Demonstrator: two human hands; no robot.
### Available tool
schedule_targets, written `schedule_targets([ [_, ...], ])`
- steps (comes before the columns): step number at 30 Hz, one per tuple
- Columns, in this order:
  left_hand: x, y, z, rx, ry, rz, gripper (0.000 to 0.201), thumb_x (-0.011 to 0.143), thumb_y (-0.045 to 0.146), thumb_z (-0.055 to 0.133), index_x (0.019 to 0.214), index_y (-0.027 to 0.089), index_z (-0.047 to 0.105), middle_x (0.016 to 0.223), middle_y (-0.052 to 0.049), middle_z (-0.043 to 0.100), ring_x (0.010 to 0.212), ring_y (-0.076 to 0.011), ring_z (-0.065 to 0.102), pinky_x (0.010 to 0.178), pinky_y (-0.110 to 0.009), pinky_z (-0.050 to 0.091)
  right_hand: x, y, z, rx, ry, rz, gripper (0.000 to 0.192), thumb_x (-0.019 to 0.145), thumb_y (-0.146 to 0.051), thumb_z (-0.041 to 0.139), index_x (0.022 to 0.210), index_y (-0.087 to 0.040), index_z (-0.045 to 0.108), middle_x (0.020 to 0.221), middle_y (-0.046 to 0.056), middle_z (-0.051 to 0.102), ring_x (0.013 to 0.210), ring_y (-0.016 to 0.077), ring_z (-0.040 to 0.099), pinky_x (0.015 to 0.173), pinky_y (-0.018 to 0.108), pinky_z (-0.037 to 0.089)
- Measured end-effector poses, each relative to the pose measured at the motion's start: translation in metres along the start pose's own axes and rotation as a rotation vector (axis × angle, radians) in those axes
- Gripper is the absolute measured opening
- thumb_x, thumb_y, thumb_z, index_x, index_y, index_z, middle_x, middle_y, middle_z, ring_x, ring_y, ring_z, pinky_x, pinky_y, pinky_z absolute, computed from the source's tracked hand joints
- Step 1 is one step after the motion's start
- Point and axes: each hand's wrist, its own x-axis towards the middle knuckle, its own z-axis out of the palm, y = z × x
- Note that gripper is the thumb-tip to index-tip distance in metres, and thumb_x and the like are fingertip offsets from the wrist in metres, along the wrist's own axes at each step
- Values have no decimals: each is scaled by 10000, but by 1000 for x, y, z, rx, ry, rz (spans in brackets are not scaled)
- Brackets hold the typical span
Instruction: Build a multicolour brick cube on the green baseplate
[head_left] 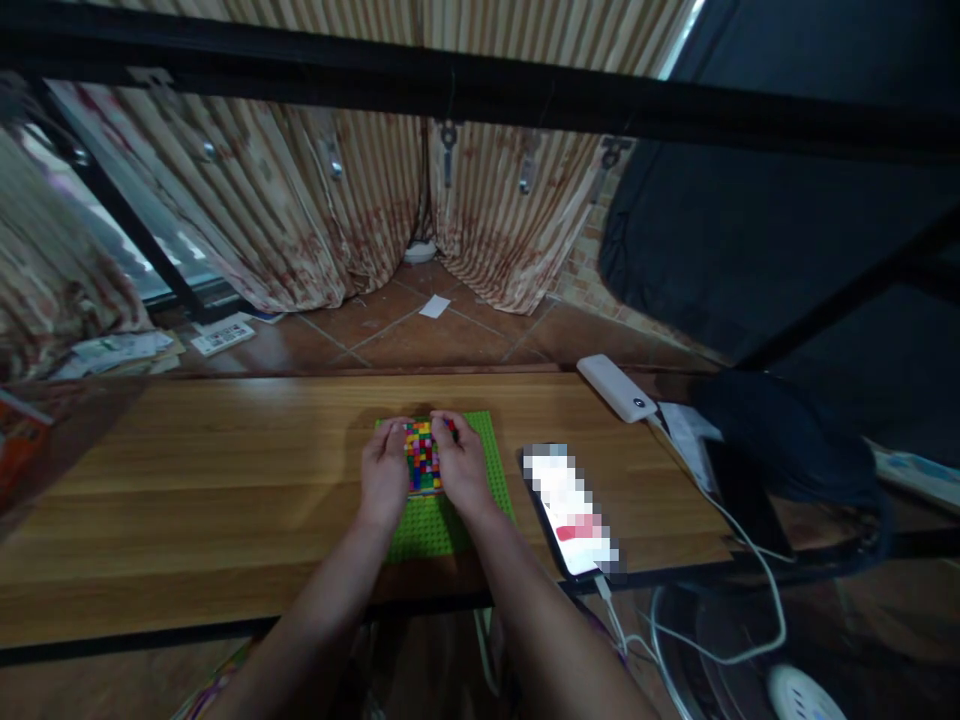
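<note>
Both hands rest on the green baseplate at the middle of the worktop, the left hand and right hand flanking a patch of small coloured bricks. The fingers curl narrowly onto the patch's far edge; whether they pinch a brick I cannot tell. Pressing straight down with the plate flat and the heels of the hands steadying it would seat bricks cleanly, clear of the phone just beside it.

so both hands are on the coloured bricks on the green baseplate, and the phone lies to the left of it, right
Not quite: the phone lies to the right of the green baseplate, not the left. The head view shows it. The rest holds: the left hand and right hand both rest on the coloured bricks.
</note>
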Motion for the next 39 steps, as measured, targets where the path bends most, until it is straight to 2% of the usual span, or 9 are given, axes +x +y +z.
schedule_targets([
  [6, -1, -2, -1, -71, -33, -18, 198, 772, 319, 505, 778, 178, 645, 767, -5, 631, 740, -155, 572, 725, -262, 451, 2, 5, -4, 64, -46, 22, 278, 792, -457, 558, 921, -238, 671, 985, 28, 704, 958, 220, 616, 885, 346, 442],
  [9, -3, 0, -2, -142, -58, -72, 196, 766, 315, 520, 801, 182, 660, 800, -7, 642, 773, -157, 579, 761, -267, 450, 1, 2, -8, 182, -95, 128, 313, 715, -438, 613, 952, -243, 673, 1020, 23, 699, 959, 234, 618, 861, 358, 458],
  [12, -3, 3, -5, -222, -125, -132, 183, 678, 262, 605, 836, 191, 662, 803, 5, 643, 777, -159, 582, 747, -263, 454, -2, -1, -12, 298, -153, 204, 389, 629, -327, 662, 1012, -261, 668, 1069, 5, 687, 1004, 241, 605, 876, 359, 455],
  [15, -3, 4, -8, -258, -179, -157, 277, 587, 168, 626, 860, 193, 664, 804, 13, 648, 782, -159, 584, 730, -256, 454, -3, -2, -17, 338, -215, 218, 479, 587, -249, 656, 1065, -274, 658, 1131, -1, 668, 1056, 248, 583, 900, 364, 447],
  [21, -3, 2, -11, -308, -211, -196, 313, 570, 145, 583, 870, 185, 666, 787, 17, 644, 751, -150, 576, 683, -244, 450, -3, 2, -22, 284, -249, 198, 505, 612, -244, 625, 1115, -278, 650, 1169, -2, 649, 1072, 246, 572, 914, 369, 437],
  [30, -6, 4, -10, -316, -195, -191, 287, 565, 154, 578, 842, 187, 648, 769, 31, 616, 742, -133, 547, 672, -222, 433, -4, 4, -23, 242, -281, 151, 499, 672, -281, 644, 1170, -279, 618, 1211, 9, 622, 1125, 250, 551, 975, 396, 415],
  [39, -6, 6, -9, -293, -214, -189, 252, 587, 152, 551, 826, 193, 616, 715, 35, 589, 686, -131, 530, 635, -223, 426, -5, 2, -21, 228, -274, 150, 495, 675, -314, 660, 1165, -273, 602, 1178, 23, 626, 1097, 253, 564, 948, 404, 439],
])
